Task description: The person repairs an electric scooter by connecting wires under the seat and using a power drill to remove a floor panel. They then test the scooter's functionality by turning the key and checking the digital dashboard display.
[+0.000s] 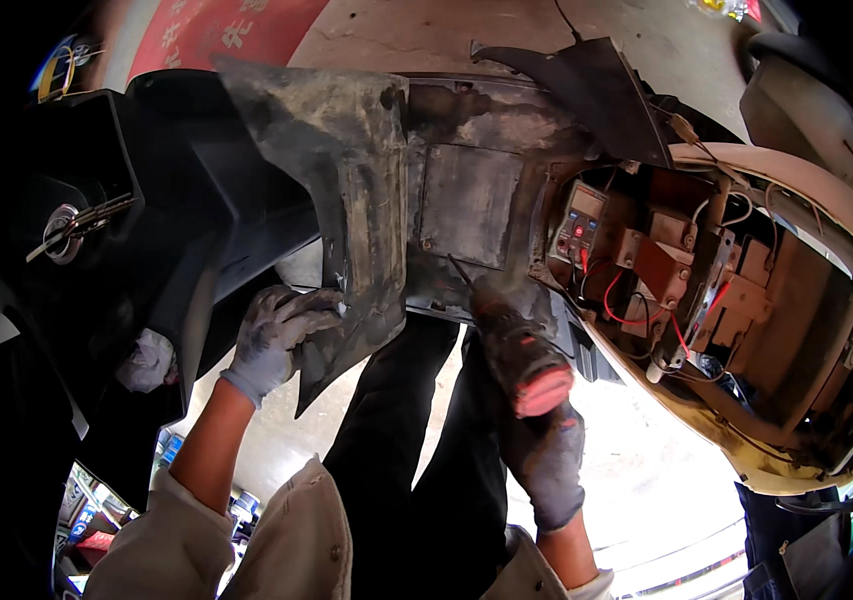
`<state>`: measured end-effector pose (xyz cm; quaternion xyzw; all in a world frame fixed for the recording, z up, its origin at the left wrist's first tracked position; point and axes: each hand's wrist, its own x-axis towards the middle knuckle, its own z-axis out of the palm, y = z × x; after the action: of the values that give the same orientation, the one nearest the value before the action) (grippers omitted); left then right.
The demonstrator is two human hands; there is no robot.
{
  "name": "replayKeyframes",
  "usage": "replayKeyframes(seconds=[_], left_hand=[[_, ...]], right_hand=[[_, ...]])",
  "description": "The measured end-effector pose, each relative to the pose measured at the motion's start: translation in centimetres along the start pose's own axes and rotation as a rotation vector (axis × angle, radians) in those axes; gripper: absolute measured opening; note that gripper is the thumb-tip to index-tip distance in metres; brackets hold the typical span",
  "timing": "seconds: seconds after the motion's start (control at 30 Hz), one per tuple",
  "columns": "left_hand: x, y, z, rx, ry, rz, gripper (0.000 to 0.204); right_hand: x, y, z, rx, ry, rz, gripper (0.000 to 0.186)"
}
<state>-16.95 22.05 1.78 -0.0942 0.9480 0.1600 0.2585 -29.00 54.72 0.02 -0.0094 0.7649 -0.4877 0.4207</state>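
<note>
In a grey work glove, my left hand [284,330] has its fingers bent around the near edge of a dirty dark plastic panel [371,210]. A small white bit shows at the fingertips. My right hand [548,455], also gloved, is closed on a cordless drill [516,345] with a red rear end. The long thin bit of the drill points away from me, its tip by the near edge of a rectangular cover [468,205] in the scooter's grimy floorboard. Whether the tip touches a screw is too small to tell.
At right, the scooter's opened body [796,300] holds brown blocks, red and black wires and a multimeter [582,218]. A loose dark panel [586,95] lies across the far side. At left, keys [86,225] hang in the dark front section, and a crumpled white cloth [149,362] sits below.
</note>
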Motion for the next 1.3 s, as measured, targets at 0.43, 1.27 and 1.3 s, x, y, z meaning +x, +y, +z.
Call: replayKeyframes(seconds=[0.43, 1.27, 1.3], left_hand=[[-1.9, -7.4, 4.5, -0.215, 0.076, -0.020, 0.040], [-1.3, -10.7, 9.2, -0.870, 0.019, -0.256, 0.044], [-1.3, -10.4, 9.2, -0.873, 0.035, -0.234, 0.044]], right_hand=[[2.0, -3.5, 6.3, -0.545, -0.026, -0.118, 0.064], [4.2, -10.2, 8.0, -0.951, -0.235, -0.074, 0.038], [4.5, -10.5, 8.1, -0.930, -0.280, -0.044, 0.033]])
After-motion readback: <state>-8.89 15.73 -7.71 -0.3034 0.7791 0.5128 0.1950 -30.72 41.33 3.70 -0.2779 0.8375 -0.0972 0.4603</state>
